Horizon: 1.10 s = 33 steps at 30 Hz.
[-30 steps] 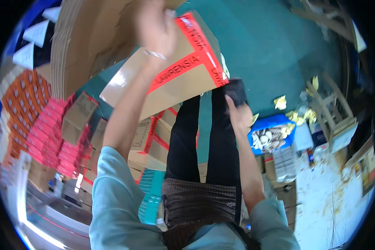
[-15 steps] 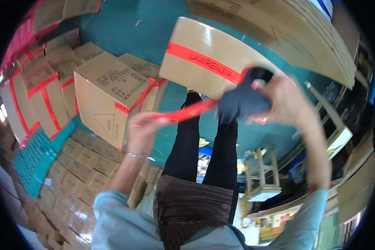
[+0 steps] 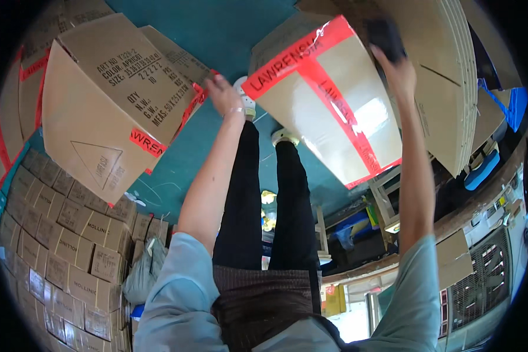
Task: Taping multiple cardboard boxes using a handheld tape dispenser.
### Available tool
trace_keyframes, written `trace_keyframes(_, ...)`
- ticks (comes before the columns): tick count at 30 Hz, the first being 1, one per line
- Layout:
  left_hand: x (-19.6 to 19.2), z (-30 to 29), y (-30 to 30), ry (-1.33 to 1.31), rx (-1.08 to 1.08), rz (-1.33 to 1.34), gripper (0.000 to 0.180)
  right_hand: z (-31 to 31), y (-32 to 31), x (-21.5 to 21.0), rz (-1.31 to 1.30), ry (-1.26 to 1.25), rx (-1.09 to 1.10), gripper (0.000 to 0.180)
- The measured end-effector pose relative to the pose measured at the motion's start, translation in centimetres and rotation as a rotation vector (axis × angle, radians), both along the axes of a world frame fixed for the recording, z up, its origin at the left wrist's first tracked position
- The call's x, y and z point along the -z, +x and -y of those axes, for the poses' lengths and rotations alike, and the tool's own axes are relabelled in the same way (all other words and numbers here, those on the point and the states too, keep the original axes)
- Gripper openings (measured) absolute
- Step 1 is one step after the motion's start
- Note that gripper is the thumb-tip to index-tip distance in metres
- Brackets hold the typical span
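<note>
Far left, low: stacked small brown cardboard cartons, strapped with pale bands. Above them, a large brown cardboard carton with black print, red tape showing along its edges and at one corner.

Left hand, bare, in the gap between that carton and the next. Fingers loosely bent and apart, nothing seen in them; tips overlap the red-taped corner in view, contact cannot be told. A pale shoe shows just behind the hand.

Centre to right, in front of the legs: a tilted, glossy brown cardboard box, lying between the two hands. Glossy red printed tape runs down its facing side and meets a crosswise band at the far end, forming a T; more red along the near edge. So this side reads as taped; the hidden sides cannot be judged.

Right hand, just beyond the box's right edge, closed around a dark, blocky handheld tool, motion-blurred. Thumb along its near side; remaining fingers hidden, their exact grip unclear.

Far right: upright flat brown cardboard sheets, layered edges showing.
</note>
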<state>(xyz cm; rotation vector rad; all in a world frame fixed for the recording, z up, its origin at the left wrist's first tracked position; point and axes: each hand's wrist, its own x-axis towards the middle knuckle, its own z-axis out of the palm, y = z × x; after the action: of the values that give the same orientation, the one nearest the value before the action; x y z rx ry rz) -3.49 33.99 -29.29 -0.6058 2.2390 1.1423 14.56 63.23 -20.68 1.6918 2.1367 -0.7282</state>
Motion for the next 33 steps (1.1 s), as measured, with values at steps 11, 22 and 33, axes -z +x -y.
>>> trace_keyframes(11, -7.4, -10.1, 1.1, 0.002, 1.173, -0.289, 0.075, 24.2, 34.8, 1.2, -0.735, -0.552, 1.716, 0.032)
trace_keyframes(22, -49.4, 13.0, -15.1, -0.128, 0.302, -1.136, 0.056, 21.1, 9.4, -19.3, -1.318, -0.731, 1.066, 0.052)
trace_keyframes(33, -33.3, 18.4, -14.4, 0.409, -0.131, -0.210, 0.089, 17.3, 9.9, -18.5, -1.175, -0.344, 0.782, 0.042)
